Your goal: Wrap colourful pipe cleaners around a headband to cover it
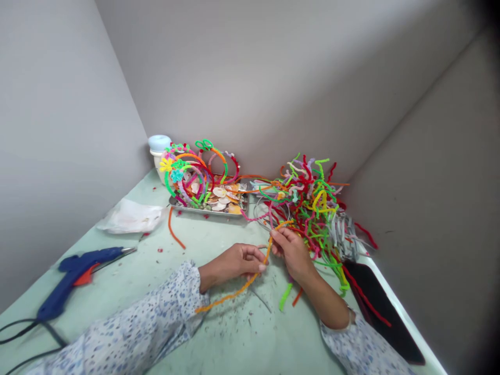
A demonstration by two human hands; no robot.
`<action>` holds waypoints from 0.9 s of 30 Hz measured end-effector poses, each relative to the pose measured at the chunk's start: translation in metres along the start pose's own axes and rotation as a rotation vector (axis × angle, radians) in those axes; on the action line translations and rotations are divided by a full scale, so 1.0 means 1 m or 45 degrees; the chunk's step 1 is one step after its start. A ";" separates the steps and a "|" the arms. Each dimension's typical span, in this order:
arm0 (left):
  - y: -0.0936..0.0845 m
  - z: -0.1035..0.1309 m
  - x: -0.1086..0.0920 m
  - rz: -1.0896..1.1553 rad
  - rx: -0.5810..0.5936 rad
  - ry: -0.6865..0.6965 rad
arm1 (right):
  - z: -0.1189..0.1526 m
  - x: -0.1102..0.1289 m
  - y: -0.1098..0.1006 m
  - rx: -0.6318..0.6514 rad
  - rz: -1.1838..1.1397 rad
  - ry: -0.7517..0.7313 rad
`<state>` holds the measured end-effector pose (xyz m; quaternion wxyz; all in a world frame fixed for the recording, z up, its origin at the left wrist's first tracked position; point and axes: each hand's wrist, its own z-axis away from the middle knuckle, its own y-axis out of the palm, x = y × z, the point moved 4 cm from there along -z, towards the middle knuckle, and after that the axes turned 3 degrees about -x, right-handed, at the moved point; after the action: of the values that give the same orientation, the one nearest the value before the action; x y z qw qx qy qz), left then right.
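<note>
An orange fuzzy pipe cleaner (234, 295) runs between my hands above the pale green table (250, 333), its long end curving down to the left across my left sleeve. My left hand (244, 260) is closed on its middle part. Higher up, my right hand (288, 250) pinches the strip near its upper end, which sticks out past the fingers. A thin, pale strip shows between the two hands; whether it is held cannot be made out. Below the hands lie a thin grey wire (261, 300) and a short green piece (285, 297).
A metal tray (207, 211) carries colourful headbands and flat pieces, beside a blue-lidded cup (159, 151). Many coloured pipe cleaners (320, 208) are heaped behind my right hand. A blue glue gun (74, 276), plastic bag (133, 216) and black flat object (386, 312) lie around.
</note>
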<state>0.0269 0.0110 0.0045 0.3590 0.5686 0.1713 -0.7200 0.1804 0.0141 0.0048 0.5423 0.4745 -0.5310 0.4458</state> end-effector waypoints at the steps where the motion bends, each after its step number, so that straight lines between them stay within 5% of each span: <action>1: 0.000 -0.001 0.001 -0.004 0.004 0.002 | 0.000 -0.001 0.000 -0.006 -0.016 0.000; 11: 0.003 -0.001 0.001 -0.023 0.049 0.102 | 0.002 0.001 0.004 -0.040 -0.260 0.112; 20: -0.002 -0.002 -0.004 0.126 -0.112 0.181 | 0.018 0.008 0.027 0.230 0.077 0.116; 27: -0.002 -0.004 0.000 0.107 -0.150 0.072 | 0.012 0.022 0.013 -0.045 0.107 -0.111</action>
<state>0.0284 0.0146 0.0026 0.4169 0.5732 0.1995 -0.6767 0.1669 0.0041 0.0273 0.5077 0.4612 -0.5814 0.4376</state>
